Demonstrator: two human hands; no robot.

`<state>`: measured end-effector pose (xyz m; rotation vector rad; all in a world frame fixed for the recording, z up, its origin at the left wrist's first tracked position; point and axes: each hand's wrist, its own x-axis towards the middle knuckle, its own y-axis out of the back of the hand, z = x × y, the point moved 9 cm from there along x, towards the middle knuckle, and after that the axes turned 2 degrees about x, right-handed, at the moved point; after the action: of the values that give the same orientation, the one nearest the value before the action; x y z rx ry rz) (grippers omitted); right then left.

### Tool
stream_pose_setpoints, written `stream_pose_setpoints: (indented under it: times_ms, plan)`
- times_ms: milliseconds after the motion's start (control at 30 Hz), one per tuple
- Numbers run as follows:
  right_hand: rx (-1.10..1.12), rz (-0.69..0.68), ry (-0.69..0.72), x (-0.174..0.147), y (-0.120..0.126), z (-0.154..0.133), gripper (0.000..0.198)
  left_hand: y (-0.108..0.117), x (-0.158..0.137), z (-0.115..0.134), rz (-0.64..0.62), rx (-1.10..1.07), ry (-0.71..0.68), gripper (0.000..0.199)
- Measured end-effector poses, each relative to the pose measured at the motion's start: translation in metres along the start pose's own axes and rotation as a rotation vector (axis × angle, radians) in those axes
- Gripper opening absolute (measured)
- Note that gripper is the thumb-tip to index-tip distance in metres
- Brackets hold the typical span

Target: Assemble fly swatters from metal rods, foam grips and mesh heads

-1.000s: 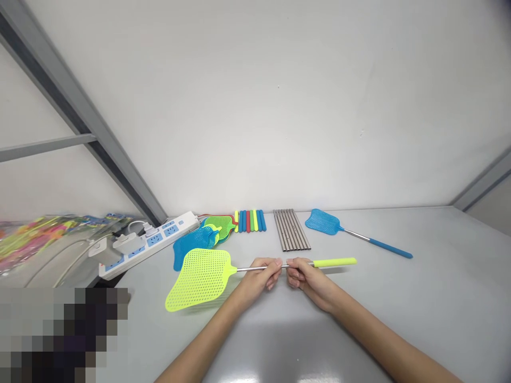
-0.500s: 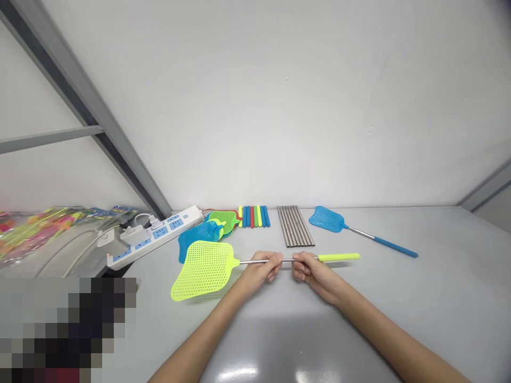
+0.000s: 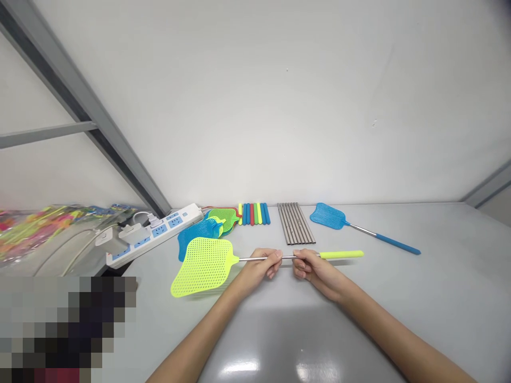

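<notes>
A yellow fly swatter (image 3: 203, 266) lies crosswise in both hands just above the table, its perforated head to the left and its yellow handle (image 3: 341, 255) to the right. My left hand (image 3: 263, 264) is closed around the thin metal rod near the middle. Close beside it, my right hand (image 3: 310, 266) pinches the same rod just short of the handle. A short stretch of bare rod shows between the two hands. Past my hands, a row of metal rods (image 3: 294, 223) lies on the table, and a blue fly swatter (image 3: 328, 216) rests to their right.
Colored handle tubes (image 3: 252, 214) line up near the wall. Left of them lie loose swatter heads (image 3: 197, 232) in blue, green and yellow. A white power strip (image 3: 159, 234) with plugs and cables stands at the left, beside plastic bags (image 3: 43, 229) of colorful items.
The handle end has shifted slightly right, and a little more rod shows between my hands. Both hands keep their grip. The camera view has tilted slightly.
</notes>
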<state>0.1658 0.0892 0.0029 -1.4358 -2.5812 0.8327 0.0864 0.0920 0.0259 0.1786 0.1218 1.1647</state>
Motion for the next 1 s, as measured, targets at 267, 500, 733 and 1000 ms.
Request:
stream_pose_setpoints:
  times_ms: [267,500,733,1000]
  plan:
    - [0.004,0.017,-0.002,0.001,0.004,-0.001,0.032,0.003,0.0,0.0,0.012,0.014,-0.001,0.039]
    - [0.014,0.027,0.001,0.001,0.004,-0.002,0.032,0.007,-0.001,0.004,0.03,0.032,-0.009,0.039]
    - [0.022,0.028,0.012,0.001,0.004,-0.005,0.031,0.012,-0.001,0.005,0.041,0.028,-0.015,0.038]
    - [0.036,0.056,0.015,0.002,0.007,-0.005,0.031,0.017,0.0,0.0,0.071,0.033,-0.015,0.037]
